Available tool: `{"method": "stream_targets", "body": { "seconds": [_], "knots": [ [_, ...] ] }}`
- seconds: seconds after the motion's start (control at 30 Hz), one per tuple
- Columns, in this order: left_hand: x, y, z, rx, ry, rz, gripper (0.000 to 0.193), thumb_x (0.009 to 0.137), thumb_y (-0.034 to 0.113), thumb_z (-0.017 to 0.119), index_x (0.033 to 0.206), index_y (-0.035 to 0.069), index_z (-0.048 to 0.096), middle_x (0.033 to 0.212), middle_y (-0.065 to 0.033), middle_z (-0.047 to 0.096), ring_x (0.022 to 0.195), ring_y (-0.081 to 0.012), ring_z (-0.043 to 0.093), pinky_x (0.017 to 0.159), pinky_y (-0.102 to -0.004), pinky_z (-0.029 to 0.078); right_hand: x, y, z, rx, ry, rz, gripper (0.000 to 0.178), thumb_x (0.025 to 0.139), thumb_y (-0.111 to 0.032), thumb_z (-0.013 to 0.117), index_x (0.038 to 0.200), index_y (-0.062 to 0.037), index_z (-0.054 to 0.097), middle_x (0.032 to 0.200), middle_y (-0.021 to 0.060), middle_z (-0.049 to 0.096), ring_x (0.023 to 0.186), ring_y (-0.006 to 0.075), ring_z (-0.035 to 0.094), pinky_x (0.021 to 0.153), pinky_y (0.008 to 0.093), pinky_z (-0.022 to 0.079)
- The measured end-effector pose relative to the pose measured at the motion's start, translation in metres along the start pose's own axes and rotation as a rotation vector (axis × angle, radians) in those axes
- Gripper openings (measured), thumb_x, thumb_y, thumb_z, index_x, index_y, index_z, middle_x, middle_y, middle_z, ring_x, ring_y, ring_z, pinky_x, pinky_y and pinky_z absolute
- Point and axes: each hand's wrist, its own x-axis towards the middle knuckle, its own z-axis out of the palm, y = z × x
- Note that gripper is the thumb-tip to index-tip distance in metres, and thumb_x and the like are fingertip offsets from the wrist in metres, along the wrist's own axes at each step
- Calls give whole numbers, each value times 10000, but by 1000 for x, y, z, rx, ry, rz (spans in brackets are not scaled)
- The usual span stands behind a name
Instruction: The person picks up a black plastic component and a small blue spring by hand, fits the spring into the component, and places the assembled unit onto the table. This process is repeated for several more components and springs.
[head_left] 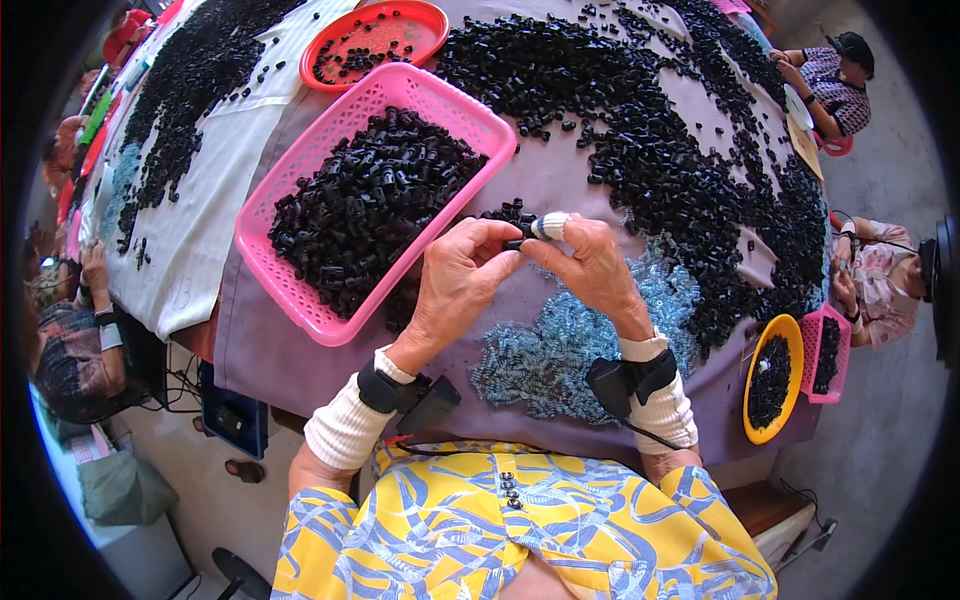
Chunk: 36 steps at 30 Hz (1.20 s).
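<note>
My left hand (462, 275) and my right hand (590, 265) meet over the purple cloth, thumbs and fingertips pinched together on a small black plastic piece (514, 244). Fingers cover most of the piece, so its exact kind is hidden. A white wrap with a dark stripe circles a finger of the right hand. Just beyond the fingertips lie more loose black plastic pieces (512, 212). To the left stands a pink basket (333, 325) heaped with similar black pieces (370, 190). Small clear bluish pieces (560, 350) are piled close below the right hand.
A large spread of black pieces (650, 150) covers the far and right side. Beyond the basket sits a red tray (432, 22); at right are a yellow tray (797, 370) and a small pink basket (832, 390). Other people sit along both sides.
</note>
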Motion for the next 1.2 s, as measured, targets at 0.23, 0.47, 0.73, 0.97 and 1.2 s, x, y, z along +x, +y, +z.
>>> {"method": "stream_targets", "body": {
  "seconds": [0.23,0.47,0.73,0.97,1.2],
  "knots": [
    [-3,-2,-9,-148,-2,-79,153,840,57,616,980,-2,601,837,-24,637,744,-78,606,699,-214,487,2,13,-6,59,36,66,143,764,-136,651,800,2,635,705,164,612,629,317,586,570,376,449],
    [0,-1,-5,-157,-1,-74,138,821,49,624,950,2,603,758,15,600,697,-39,557,654,-195,462,-27,65,-29,-441,-27,89,103,737,-109,651,779,-22,615,736,115,601,731,305,572,681,396,439],
    [-2,-3,-4,-126,-6,-78,187,810,53,664,992,18,640,784,40,578,692,-23,521,636,-176,440,-28,70,-11,-591,-130,-22,105,740,-118,638,795,-37,599,791,104,590,819,274,548,750,393,403],
    [-2,-9,-1,-97,-40,-70,208,802,66,681,1003,24,653,848,23,588,724,-32,535,632,-180,444,-15,33,-15,102,93,250,122,786,-70,643,886,1,644,807,108,671,718,200,643,662,308,493],
    [-2,-4,0,-183,-80,-165,229,812,104,679,1009,-8,648,798,-4,625,682,-42,550,607,-191,449,-3,-5,11,665,227,205,160,839,-29,633,996,-12,660,858,19,676,782,75,613,698,218,502]
  ]
}}
